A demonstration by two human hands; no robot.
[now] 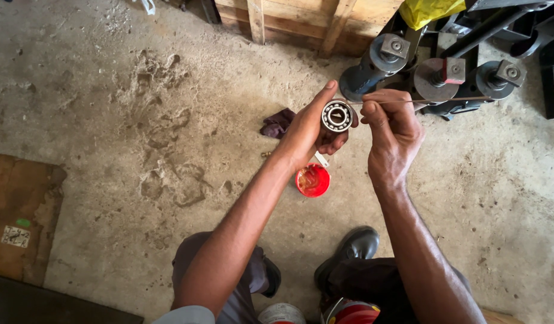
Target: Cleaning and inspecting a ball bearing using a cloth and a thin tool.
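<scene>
While squatting over the concrete floor [139, 120]:
Left hand [307, 129]: grips round steel ball bearing [337, 116], frame centre.
Right hand [392, 129]: pinches thin metal rod [433, 99] against it.
Below: open red grease tub [313, 180].

Silver bearing [337, 116], red tub [313, 180]

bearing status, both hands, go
Left hand grips ball bearing. Right hand pinches thin rod at bearing's edge. Red tub on floor below, nothing blocking.

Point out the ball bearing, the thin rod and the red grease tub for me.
ball bearing [337, 116]: head view, on its face by the bore.
thin rod [451, 99]: head view, mid-length, right of the hand.
red grease tub [313, 180]: head view, on the red contents.
</scene>
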